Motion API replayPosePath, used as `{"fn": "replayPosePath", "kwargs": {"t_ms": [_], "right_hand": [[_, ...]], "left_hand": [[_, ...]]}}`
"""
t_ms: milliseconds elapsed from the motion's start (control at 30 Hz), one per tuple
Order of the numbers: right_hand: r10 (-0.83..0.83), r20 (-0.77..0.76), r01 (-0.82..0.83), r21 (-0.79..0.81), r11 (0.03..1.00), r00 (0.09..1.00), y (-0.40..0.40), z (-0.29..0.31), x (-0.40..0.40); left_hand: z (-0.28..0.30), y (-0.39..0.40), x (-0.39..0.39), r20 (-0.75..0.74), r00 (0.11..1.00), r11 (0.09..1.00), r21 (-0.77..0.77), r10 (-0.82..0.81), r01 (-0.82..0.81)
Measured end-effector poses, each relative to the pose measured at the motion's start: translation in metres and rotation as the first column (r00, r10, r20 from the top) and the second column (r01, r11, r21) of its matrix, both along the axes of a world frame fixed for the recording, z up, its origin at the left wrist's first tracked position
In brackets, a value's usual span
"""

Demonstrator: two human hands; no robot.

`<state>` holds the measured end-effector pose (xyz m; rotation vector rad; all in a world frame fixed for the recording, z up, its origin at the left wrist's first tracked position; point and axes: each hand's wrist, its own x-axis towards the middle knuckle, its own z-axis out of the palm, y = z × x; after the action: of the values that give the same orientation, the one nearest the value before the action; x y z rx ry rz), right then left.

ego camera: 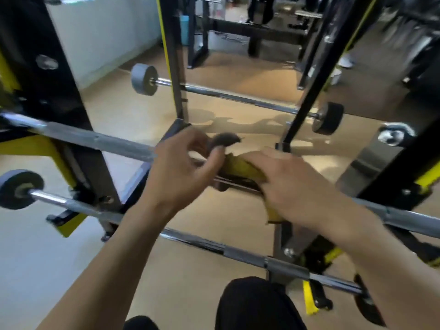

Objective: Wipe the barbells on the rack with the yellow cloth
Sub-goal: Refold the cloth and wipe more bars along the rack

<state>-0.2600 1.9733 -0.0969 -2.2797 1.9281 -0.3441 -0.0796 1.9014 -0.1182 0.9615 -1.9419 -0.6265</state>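
Two hands work a yellow cloth on the middle barbell of a black-and-yellow rack.

To the left of the left hand (183,172), the middle barbell (100,140) runs up toward the rack upright (47,75); below that hand a lower barbell (78,206) carries a grey end weight. The left hand sits at the bar with fingers curled, its fingertips on the near end of the yellow cloth (240,166) (how firmly it pinches is blurred). Just right of it, touching the same cloth, the right hand (292,184) grips the cloth wrapped over the bar, a corner hanging beneath the palm. Beyond both hands a far barbell (238,97) crosses the rack; right of the right hand the bar continues past another upright (404,167).
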Motion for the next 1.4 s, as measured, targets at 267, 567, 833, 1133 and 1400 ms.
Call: {"fn": "replayPosePath", "kwargs": {"t_ms": [267, 567, 833, 1133, 1400], "right_hand": [[-0.31, -0.063, 0.316, 0.238, 0.918, 0.949, 0.092, 0.014, -0.12], [-0.148, -0.231, 0.161, 0.041, 0.986, 0.962, 0.038, -0.026, -0.074], [-0.224, -0.418, 0.337, 0.221, 0.915, 0.881, 0.097, -0.015, -0.122], [-0.148, -0.228, 0.169, 0.072, 0.983, 0.962, 0.045, -0.025, -0.081], [-0.236, -0.41, 0.342, 0.208, 0.916, 0.881, 0.097, -0.008, -0.121]], "left_hand": [[-0.013, 0.002, -0.116, 0.808, 0.587, 0.922, -0.18, -0.06, 0.342], [-0.005, 0.009, -0.123, 0.926, 0.376, 0.911, -0.189, 0.041, 0.365], [-0.014, 0.018, -0.128, 0.889, 0.455, 0.89, -0.249, 0.053, 0.382], [-0.014, 0.012, -0.131, 0.814, 0.578, 0.921, -0.263, 0.053, 0.287], [-0.017, 0.019, -0.129, 0.809, 0.576, 0.886, -0.349, 0.121, 0.304]]}}
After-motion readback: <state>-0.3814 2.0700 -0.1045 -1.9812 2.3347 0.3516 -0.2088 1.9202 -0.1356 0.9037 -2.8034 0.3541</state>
